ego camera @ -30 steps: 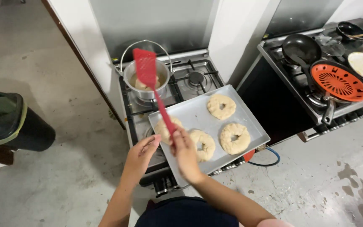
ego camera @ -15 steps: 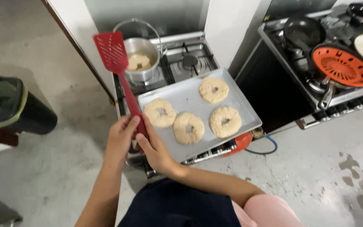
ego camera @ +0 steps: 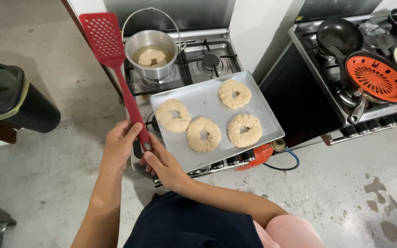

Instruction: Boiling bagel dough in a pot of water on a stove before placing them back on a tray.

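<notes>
Both hands on one red slotted spatula [ego camera: 116, 64]. Left hand [ego camera: 120, 142] wraps the lower handle, fingers curled around it. Right hand [ego camera: 164, 165] pinches the very end of the handle from below, thumb on the butt end.

Spatula long axis runs near vertical in frame, tilted slightly: handle end low and right, at the hands; blade high and left, pointing away from the person toward the wall. Blade sits over bare floor just left of the stove [ego camera: 194, 64], beside the steel pot [ego camera: 152, 55], not touching it. Flat perforated face is toward the camera.

Pot stands on the rear-left burner, bail handle up, pale dough piece floating in liquid inside.

Metal baking tray [ego camera: 207, 98] lies across the stove front, skewed, long side running lower-left to upper-right. Four ring-shaped raw dough pieces [ego camera: 203, 134] on it, apart from each other.

Second stove [ego camera: 373, 115] to the right: black frying pan [ego camera: 338, 34], round orange perforated screen [ego camera: 375, 78].

Black bin [ego camera: 10, 98] far left on the floor. Red gas regulator [ego camera: 260, 154] with blue hose under the tray edge.

No packages, labels or signs readable.
</notes>
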